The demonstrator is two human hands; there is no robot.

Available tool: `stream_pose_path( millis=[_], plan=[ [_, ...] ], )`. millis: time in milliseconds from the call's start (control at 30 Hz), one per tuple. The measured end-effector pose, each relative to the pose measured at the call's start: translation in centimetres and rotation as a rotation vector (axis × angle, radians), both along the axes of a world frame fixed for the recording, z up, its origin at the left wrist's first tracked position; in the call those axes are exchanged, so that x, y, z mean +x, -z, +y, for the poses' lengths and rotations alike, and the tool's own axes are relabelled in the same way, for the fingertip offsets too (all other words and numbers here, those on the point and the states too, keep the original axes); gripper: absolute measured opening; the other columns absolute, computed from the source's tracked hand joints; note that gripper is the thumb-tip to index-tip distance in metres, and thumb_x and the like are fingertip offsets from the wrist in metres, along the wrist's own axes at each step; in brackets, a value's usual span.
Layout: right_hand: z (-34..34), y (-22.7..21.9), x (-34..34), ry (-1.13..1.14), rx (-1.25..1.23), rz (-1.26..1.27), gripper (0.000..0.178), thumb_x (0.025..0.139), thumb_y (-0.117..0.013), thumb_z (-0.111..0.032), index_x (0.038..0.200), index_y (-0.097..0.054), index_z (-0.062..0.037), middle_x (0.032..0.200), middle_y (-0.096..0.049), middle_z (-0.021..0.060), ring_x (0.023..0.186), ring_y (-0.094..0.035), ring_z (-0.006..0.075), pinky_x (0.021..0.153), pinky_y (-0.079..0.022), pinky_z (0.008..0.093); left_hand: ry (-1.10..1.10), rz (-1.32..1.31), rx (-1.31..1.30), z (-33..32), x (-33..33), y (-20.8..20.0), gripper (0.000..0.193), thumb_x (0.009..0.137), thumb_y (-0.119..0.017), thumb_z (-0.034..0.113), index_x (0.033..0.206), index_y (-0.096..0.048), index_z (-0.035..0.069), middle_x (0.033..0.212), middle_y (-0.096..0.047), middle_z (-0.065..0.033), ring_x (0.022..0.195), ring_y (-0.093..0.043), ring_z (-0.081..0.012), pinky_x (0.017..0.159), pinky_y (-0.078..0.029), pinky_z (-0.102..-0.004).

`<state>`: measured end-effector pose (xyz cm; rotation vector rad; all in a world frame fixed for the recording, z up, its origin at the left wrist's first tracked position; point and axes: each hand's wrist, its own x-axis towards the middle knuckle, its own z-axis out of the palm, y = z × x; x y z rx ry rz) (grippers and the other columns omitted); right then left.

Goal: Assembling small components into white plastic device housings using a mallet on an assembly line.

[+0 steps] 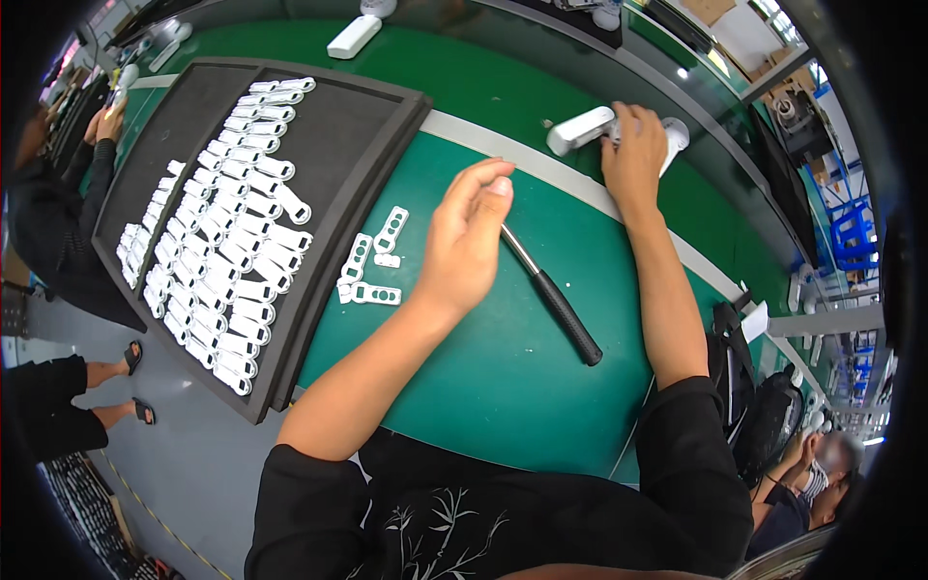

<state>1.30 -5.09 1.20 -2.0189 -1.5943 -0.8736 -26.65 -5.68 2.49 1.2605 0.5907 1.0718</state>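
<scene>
My left hand is raised over the green work mat, fingers loosely bent and thumb beside them; nothing shows in it. Under it lies a tool with a black grip and metal shaft; the hand hides its far end. On the green belt beyond the mat, my right hand has its fingers curled round a white oblong device, covering part of it. Another white device with a rounded end shows just right of that hand. Several small white plastic parts lie left of my left hand.
A dark foam tray at left carries rows of white parts. Farther along the belt stands another white device. Black bags sit at right. Co-workers' hands are at far left; other people sit at lower right.
</scene>
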Motion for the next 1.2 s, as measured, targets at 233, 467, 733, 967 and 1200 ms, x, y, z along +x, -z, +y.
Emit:
stream_pose_path(
  millis=[233,467,733,967,1200],
  plan=[
    [0.1,1.2,-1.6,-0.252,0.228,0.08,0.026,0.075,-0.064,0.0,0.1,-0.064,-0.0033,0.097,-0.062,0.0146,0.099,-0.058,0.034,0.091,-0.044,0.0443,-0.015,-0.002,0.05,-0.4,-0.2,0.1,0.026,0.099,-0.054,0.018,0.116,-0.059,-0.001,0.108,-0.063,-0.0089,0.096,-0.058,-0.0149,0.085,-0.046,-0.0274],
    [0.3,1.2,-2.1,-0.47,0.246,0.21,0.025,0.071,-0.051,0.012,0.087,-0.064,-0.001,0.093,-0.062,0.0139,0.097,-0.059,0.0332,0.088,-0.046,0.0415,0.024,-0.252,0.401,-2.5,-3.1,-6.1,0.014,0.093,-0.057,0.004,0.105,-0.062,-0.003,0.095,-0.068,-0.015,0.084,-0.067,-0.0236,0.074,-0.055,-0.0336],
    [0.1,2.6,-1.8,-0.473,0.195,0.34,0.018,0.072,-0.054,0.009,0.082,-0.065,-0.0013,0.089,-0.063,0.0124,0.091,-0.06,0.0311,0.082,-0.048,0.0404,-0.074,-0.224,0.885,-5.1,-6.6,-11.6,0.018,0.097,-0.046,0.008,0.1,-0.06,-0.004,0.09,-0.065,-0.0193,0.079,-0.067,-0.0319,0.067,-0.057,-0.0387],
    [-0.5,0.7,-3.3,-0.542,0.238,0.279,0.013,0.073,-0.057,0.007,0.08,-0.064,-0.001,0.089,-0.063,0.0123,0.09,-0.06,0.0308,0.08,-0.049,0.0385,-0.094,-0.178,0.934,-5.6,-6.2,-12.8,0.024,0.098,-0.046,0.015,0.103,-0.06,-0.004,0.091,-0.066,-0.0185,0.078,-0.066,-0.0308,0.067,-0.056,-0.0384],
    [0.0,0.1,-5.3,-0.626,0.266,0.314,0.013,0.072,-0.059,0.007,0.081,-0.063,-0.0008,0.089,-0.062,0.0127,0.09,-0.06,0.031,0.08,-0.049,0.0391,-0.104,-0.15,1.023,-3.5,-5.1,-14.5,0.031,0.098,-0.045,0.022,0.107,-0.06,-0.004,0.091,-0.067,-0.0176,0.078,-0.066,-0.0296,0.068,-0.055,-0.0381]
  ],
)
